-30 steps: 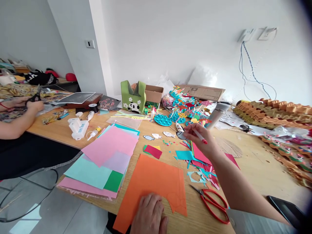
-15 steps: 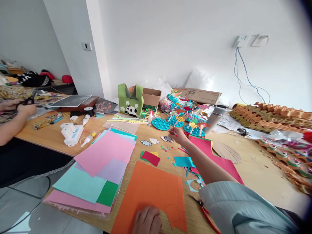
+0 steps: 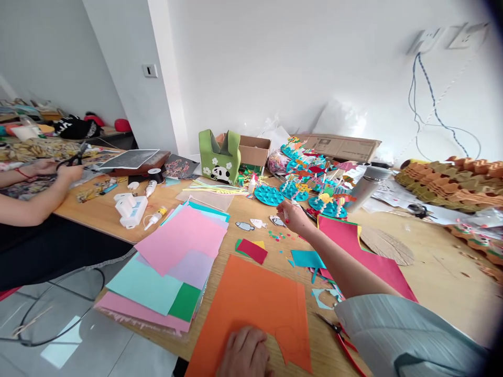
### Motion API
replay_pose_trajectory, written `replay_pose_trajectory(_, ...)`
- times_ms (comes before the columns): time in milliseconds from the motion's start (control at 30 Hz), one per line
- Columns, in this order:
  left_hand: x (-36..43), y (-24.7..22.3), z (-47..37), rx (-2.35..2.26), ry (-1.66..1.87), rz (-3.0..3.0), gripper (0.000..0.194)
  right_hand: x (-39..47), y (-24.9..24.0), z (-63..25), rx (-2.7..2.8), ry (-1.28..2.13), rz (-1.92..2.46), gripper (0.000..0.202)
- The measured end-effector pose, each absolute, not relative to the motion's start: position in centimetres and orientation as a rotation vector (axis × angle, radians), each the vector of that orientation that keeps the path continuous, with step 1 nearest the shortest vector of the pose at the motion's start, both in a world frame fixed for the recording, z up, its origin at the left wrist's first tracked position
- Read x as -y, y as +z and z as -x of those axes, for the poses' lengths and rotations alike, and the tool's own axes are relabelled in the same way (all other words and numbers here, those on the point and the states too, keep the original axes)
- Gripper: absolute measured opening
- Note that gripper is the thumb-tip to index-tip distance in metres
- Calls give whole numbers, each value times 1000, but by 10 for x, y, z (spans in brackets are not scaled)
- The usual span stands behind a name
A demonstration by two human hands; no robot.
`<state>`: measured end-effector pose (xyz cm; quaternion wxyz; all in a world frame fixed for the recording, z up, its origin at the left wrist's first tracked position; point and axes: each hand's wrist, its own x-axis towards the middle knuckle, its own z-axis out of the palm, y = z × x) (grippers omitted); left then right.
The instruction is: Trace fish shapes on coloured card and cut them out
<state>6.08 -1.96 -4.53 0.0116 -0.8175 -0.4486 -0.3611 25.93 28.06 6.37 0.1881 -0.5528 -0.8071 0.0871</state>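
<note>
My left hand lies flat on an orange sheet, which has a cut-out edge and pencil lines at its lower right. My right hand reaches out past the small paper pieces, fingers bent together around something thin like a pen. Just left of it lie three paper fish: a dark-edged one, a white one and a grey-blue one. Red-handled scissors rest beside my right sleeve. Small red and green paper rectangles sit above the orange sheet.
Stacked coloured paper lies left. Behind are a green panda bag, blue discs with paper fish and a steel bottle. Crimson paper lies right. At far left another person's hands hold black scissors.
The whole view has shifted, so things appear further right. My right hand has lifted slightly off the dark-edged fish, and a thin object now shows at its fingers. My left hand stays on the orange sheet.
</note>
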Motion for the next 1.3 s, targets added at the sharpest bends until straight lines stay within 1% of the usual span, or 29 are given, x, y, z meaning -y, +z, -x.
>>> replay_pose_trajectory(67, 22, -36, -60, 1408, -1153, 2555, 23, -266, 74, -253, 2294, 244, 1503, 12)
replay_pose_trajectory(133, 28, -22, -60, 1448, -1176, 2547, 15, -248, 82, -248, 2313, 288, 1461, 14)
replay_pose_trajectory(200, 33, -7, -60, 1541, -1134, 2602, 20, -224, 90, -244, 2328, 372, 1414, 17)
replay_pose_trajectory(300, 38, 12, -61, 1737, -1031, 2722, 15, -182, 100, -246, 2357, 512, 1339, 18)
replay_pose_trajectory(367, 38, 17, -61, 1778, -1013, 2778, 11, -153, 106, -253, 2397, 535, 1246, 18)
replay_pose_trajectory(567, 37, 18, -60, 1747, -1039, 2797, 8, -71, 104, -302, 2467, 330, 1238, 23)
replay_pose_trajectory(667, 37, 17, -60, 1730, -1079, 2772, 8, -48, 92, -326, 2525, 179, 1314, 32)
replay_pose_trajectory(767, 37, 14, -61, 1721, -1087, 2741, 7, -46, 80, -337, 2628, -9, 1417, 43)
replay_pose_trajectory(833, 37, 13, -61, 1723, -1082, 2721, 7, -54, 74, -334, 2700, -131, 1419, 47)
replay_pose_trajectory(1033, 38, 12, -61, 1737, -1103, 2723, 8, -104, 65, -306, 2889, -481, 1193, 37)
replay_pose_trajectory(1200, 37, 11, -62, 1768, -1118, 2716, 7, -141, 50, -297, 2905, -523, 1109, 31)
replay_pose_trajectory(1300, 37, 10, -63, 1785, -1120, 2714, 8, -151, 43, -296, 2906, -502, 1098, 32)
